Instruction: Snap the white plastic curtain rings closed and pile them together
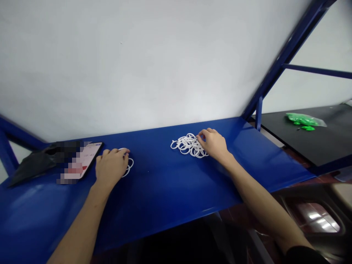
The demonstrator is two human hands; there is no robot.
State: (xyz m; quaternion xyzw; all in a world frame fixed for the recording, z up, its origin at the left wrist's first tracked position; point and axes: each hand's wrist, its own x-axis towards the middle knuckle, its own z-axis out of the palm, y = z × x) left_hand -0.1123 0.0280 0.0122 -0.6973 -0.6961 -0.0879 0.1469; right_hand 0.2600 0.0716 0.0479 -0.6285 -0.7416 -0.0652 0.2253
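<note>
A loose pile of thin white rings (189, 145) lies on the blue tabletop (154, 183), right of the middle. My right hand (216, 144) is at the pile's right edge, its fingers curled and pinched close to the rings; what is between the fingertips is hidden. Further left, my left hand (112, 167) is palm down, fingers bent, with part of a white ring showing at its thumb and forefinger. Beside and partly under that hand lie a few more white rings (131, 163).
A phone (89, 156) with its screen lit and a black bag (35, 165) lie left of my left hand. Blue frame bars (283, 62) rise at the right. Beyond them, a green-filled plastic bag (302, 119) rests on a black table (324, 143).
</note>
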